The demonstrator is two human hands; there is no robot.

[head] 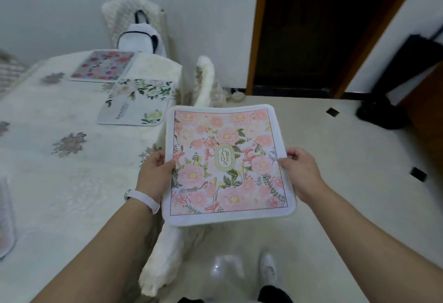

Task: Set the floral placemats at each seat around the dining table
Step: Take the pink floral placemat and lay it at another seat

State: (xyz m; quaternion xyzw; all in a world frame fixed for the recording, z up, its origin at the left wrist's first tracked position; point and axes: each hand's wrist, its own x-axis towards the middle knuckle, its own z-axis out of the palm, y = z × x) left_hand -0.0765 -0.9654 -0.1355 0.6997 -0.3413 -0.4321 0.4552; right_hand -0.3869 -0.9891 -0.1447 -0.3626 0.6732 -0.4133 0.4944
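The left hand [157,171] was closed on the left edge of a pink floral placemat [227,163], thumb on top and the other fingers hidden beneath it. The right hand [299,171] gripped the opposite edge in the same way, thumb lying on the white border. Between them the placemat was held flat in the air, just off the right side of the desk [60,183], above the pale floor [335,207] and a white furry chair [163,266]. A gold oval in its middle read "GARDEN". A white wristband [143,201] sat on the left wrist.

Four placemats could be counted in all. One was the held one. Two lay flat on the desk's far end: a placemat with red and pink flowers [103,66] near the far edge, and a pale placemat with green leaves [139,103] just beside it, nearer the right side, their corners close or perhaps touching. A fourth, a partly cut-off placemat [4,219], lay at the left border of the view.

The desk was covered with a white cloth bearing faded flower patches. Three chairs showed: the furry one below the held placemat, a second furry chair [206,80] by the far right corner, and a far chair [134,17] at the desk's end carrying a white bag [139,39]. A dark doorway [323,27] stood beyond, and one white shoe [268,269] showed on the floor.
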